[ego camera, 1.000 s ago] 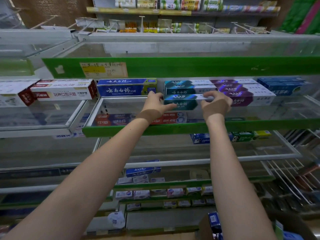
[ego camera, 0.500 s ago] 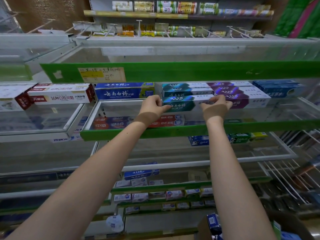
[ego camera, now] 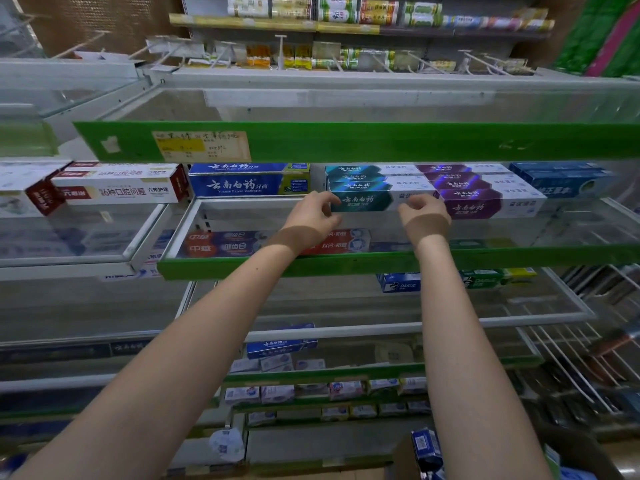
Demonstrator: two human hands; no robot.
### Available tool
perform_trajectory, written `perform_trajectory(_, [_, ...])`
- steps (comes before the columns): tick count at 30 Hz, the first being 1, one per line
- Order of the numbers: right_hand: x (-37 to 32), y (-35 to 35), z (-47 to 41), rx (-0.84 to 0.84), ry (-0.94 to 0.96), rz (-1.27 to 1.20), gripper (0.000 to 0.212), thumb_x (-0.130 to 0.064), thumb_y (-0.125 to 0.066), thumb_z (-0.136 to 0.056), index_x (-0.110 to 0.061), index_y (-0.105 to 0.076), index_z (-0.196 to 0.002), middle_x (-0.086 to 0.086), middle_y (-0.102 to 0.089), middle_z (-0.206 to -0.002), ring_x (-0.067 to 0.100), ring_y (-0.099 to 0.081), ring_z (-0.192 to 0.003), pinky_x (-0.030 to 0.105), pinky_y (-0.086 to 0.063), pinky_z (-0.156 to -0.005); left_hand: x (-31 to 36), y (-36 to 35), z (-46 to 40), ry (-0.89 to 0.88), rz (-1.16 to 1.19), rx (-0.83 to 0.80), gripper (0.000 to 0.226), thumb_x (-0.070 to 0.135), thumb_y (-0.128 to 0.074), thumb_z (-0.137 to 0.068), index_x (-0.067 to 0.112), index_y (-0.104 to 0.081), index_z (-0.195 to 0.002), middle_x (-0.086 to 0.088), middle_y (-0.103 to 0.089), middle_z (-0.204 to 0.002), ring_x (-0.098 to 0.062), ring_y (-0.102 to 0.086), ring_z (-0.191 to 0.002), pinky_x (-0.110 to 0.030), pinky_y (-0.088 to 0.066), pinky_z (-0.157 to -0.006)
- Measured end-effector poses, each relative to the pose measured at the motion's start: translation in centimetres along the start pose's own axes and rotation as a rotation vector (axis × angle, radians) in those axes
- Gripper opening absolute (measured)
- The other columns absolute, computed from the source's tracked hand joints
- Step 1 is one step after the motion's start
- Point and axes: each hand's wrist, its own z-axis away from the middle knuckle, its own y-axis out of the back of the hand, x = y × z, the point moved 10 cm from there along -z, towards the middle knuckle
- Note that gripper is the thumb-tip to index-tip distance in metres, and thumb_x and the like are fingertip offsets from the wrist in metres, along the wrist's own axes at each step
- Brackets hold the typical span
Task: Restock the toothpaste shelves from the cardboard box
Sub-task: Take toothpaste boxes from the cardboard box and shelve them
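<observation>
Left hand [ego camera: 311, 216] and right hand [ego camera: 424, 216], fingers curled, seemingly just off the teal toothpaste box [ego camera: 367, 201] at the shelf's [ego camera: 381, 263] twelve o'clock.

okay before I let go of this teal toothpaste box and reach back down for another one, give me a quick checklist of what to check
1. Teal box resting on the glass shelf: ok, it sits at the front of its row.
2. Box lined up with the teal boxes behind: ok, edges look parallel.
3. Gap to the purple box on the right: ok, side by side, no overlap.
4. Left hand free of the box: cannot tell, its fingers curl at the box's left end.
5. Right hand free: cannot tell, its fingers curl at the box front.
6. Stock left in the cardboard box: ok, a blue carton shows.
</observation>
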Motion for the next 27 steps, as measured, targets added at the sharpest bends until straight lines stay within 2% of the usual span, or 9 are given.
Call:
perform_trajectory(6, [0.0, -0.3, -0.2, -0.022, -0.006, 0.035, 0.033, -0.024, -0.059, -0.099, -0.014, -0.061, -0.131, 0.005, -0.060, -0.132, 0.024, -0.057, -0.116, 0.035, -0.049, -0.097, 0.0, 0.0, 0.0, -0.012, -0.005, 0.002, 0.034, 0.026, -0.062, -0.098, 0.020, -0.058, -0.132, -0.001, -0.055, -0.122, -0.016, -0.057, -0.103, -0.034, -0.052, -0.091])
perform_trajectory(10, [-0.1, -0.5, -0.3, -0.032, -0.006, 0.071, 0.032, -0.025, -0.059, -0.099, -0.015, -0.061, -0.130, 0.005, -0.061, -0.132, 0.025, -0.056, -0.119, 0.036, -0.048, -0.099, 0.0, 0.0, 0.0, -0.019, 0.001, 0.008, 0.035, 0.024, -0.061, -0.098, 0.020, -0.056, -0.133, 0.001, -0.058, -0.122, -0.015, -0.057, -0.102, -0.035, -0.052, -0.094])
perform_trajectory(15, [-0.4, -0.6, 0.2, -0.065, -0.008, 0.104, 0.037, -0.031, -0.061, -0.097, -0.016, -0.059, -0.130, 0.006, -0.060, -0.133, 0.027, -0.056, -0.120, 0.044, -0.049, -0.104, 0.2, 0.0, 0.1, -0.010, 0.044, 0.005, 0.034, 0.019, -0.060, -0.099, 0.019, -0.055, -0.133, 0.001, -0.058, -0.121, -0.013, -0.058, -0.103, -0.030, -0.053, -0.088])
perform_trajectory(17, [-0.6, -0.6, 0.4, -0.085, -0.012, 0.103, 0.037, -0.028, -0.061, -0.097, -0.015, -0.058, -0.132, 0.007, -0.059, -0.135, 0.027, -0.055, -0.122, 0.044, -0.048, -0.106, 0.4, 0.0, 0.2, -0.017, 0.040, -0.004, 0.035, 0.018, -0.061, -0.098, 0.017, -0.055, -0.133, 0.000, -0.058, -0.121, -0.014, -0.058, -0.104, -0.028, -0.052, -0.087])
perform_trajectory(19, [-0.7, -0.5, 0.5, -0.122, -0.039, 0.053, 0.035, -0.020, -0.060, -0.099, -0.013, -0.057, -0.133, 0.007, -0.057, -0.135, 0.025, -0.055, -0.120, 0.037, -0.046, -0.105, 0.7, 0.0, 0.3, -0.018, 0.031, -0.019, 0.034, 0.018, -0.062, -0.097, 0.015, -0.056, -0.131, -0.001, -0.058, -0.119, -0.015, -0.059, -0.102, -0.027, -0.052, -0.085])
perform_trajectory(21, [-0.8, -0.4, 0.9, -0.143, -0.057, -0.045, 0.028, -0.011, -0.058, -0.099, -0.014, -0.059, -0.127, 0.005, -0.058, -0.132, 0.020, -0.055, -0.114, 0.032, -0.045, -0.102, 1.2, 0.2, 0.5, -0.010, 0.060, -0.011, 0.028, 0.018, -0.062, -0.097, 0.012, -0.059, -0.125, -0.003, -0.061, -0.113, -0.017, -0.060, -0.099, -0.028, -0.052, -0.085])
perform_trajectory(23, [-1.1, 0.1, 1.3, -0.108, -0.038, -0.131, 0.018, -0.007, -0.057, -0.098, -0.017, -0.063, -0.111, 0.005, -0.064, -0.124, 0.019, -0.062, -0.107, 0.032, -0.051, -0.097, 2.3, 0.2, 0.8, -0.015, 0.146, 0.011, 0.021, 0.018, -0.062, -0.097, 0.012, -0.062, -0.117, -0.005, -0.065, -0.107, -0.020, -0.063, -0.096, -0.031, -0.054, -0.085])
perform_trajectory(25, [-1.3, 1.0, 2.3, -0.049, -0.014, -0.223, 0.013, -0.006, -0.056, -0.098, -0.017, -0.063, -0.101, 0.007, -0.072, -0.107, 0.018, -0.067, -0.089, 0.030, -0.056, -0.079, 3.8, -0.5, 1.2, -0.010, 0.214, 0.011, 0.014, 0.017, -0.062, -0.097, 0.017, -0.063, -0.111, -0.005, -0.067, -0.102, -0.021, -0.065, -0.090, -0.033, -0.056, -0.081])
perform_trajectory(27, [-1.1, 2.0, 3.9, 0.012, -0.001, -0.355, 0.010, -0.007, -0.056, -0.099, -0.011, -0.065, -0.101, 0.005, -0.073, -0.087, 0.013, -0.063, -0.068, 0.027, -0.051, -0.061, 4.9, -1.2, 1.8, -0.007, 0.242, 0.022, 0.009, 0.016, -0.063, -0.095, 0.022, -0.062, -0.101, -0.003, -0.069, -0.093, -0.018, -0.065, -0.079, -0.029, -0.055, -0.071])
